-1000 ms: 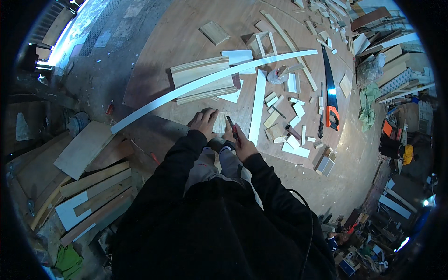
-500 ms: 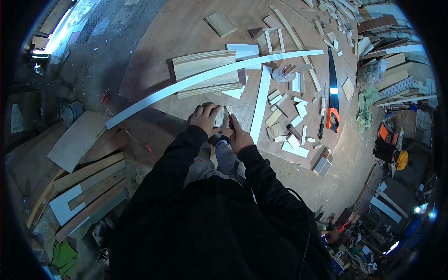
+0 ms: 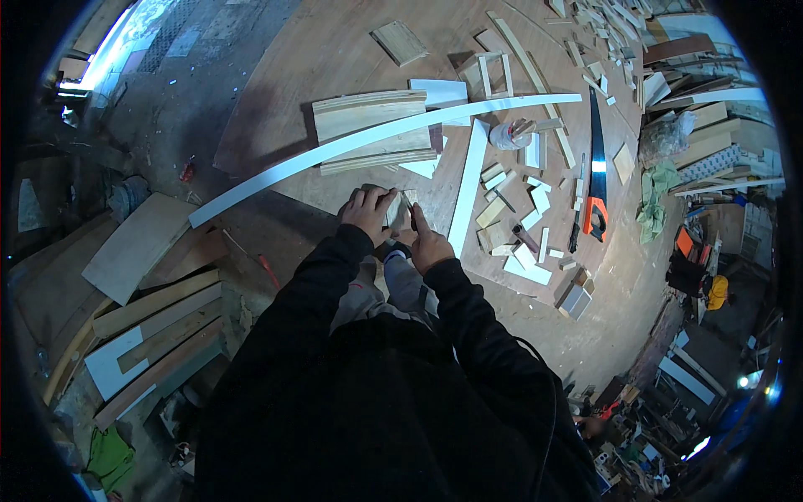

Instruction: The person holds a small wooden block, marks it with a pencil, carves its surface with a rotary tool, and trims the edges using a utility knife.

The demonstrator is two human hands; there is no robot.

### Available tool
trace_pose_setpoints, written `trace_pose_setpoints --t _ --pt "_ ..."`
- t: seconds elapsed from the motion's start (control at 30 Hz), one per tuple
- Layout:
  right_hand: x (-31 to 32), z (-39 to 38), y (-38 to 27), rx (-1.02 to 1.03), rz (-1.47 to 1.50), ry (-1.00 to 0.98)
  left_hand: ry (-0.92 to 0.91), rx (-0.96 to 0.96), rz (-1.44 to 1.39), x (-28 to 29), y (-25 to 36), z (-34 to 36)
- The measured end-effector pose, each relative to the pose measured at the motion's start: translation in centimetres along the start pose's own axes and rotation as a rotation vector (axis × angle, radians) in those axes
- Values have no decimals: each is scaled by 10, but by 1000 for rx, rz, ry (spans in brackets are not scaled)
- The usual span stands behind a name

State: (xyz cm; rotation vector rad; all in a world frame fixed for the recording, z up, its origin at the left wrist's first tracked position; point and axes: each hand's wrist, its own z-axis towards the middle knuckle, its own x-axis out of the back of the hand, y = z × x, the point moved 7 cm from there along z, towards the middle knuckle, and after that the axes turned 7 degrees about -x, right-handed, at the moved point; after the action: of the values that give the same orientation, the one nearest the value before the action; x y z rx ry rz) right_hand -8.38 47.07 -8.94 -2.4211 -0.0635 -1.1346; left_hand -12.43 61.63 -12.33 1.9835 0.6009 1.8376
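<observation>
My left hand [image 3: 366, 212] is closed on a small wooden block [image 3: 394, 213], pressing it down at the near edge of the work table. Close beside it, my right hand [image 3: 431, 245] grips a slim dark tool [image 3: 411, 214], its forefinger stretched along it. The tool's tip is at the block's right side; its exact kind is too small to make out. Just beyond my hands lies a ribbed wooden panel [image 3: 343, 125], crossed by a long white strip [image 3: 276, 171].
Right of my hands lie a white board [image 3: 468, 188], several wood offcuts [image 3: 489, 212], a jar [image 3: 506, 135] and a handsaw [image 3: 596, 180] with an orange handle. Boards [image 3: 138, 243] lean at the left. A screwdriver-like red-handled tool [image 3: 269, 269] is on the floor.
My right hand has shifted slightly, with the forefinger now straighter along the tool. The left hand keeps its hold on the block. The whole view has moved a little.
</observation>
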Motion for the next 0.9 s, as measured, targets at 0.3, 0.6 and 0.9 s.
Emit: trace_pose_setpoints --t 0.3,0.6,0.9 --pt "2 -3 -31 -166 -119 -160 3 7 29 -2 2 -3" --pt "-3 3 -32 -217 -121 -202 71 -61 63 -2 3 -8" --pt "-11 0 -20 -225 -153 -236 -16 -17 159 -2 11 -7"
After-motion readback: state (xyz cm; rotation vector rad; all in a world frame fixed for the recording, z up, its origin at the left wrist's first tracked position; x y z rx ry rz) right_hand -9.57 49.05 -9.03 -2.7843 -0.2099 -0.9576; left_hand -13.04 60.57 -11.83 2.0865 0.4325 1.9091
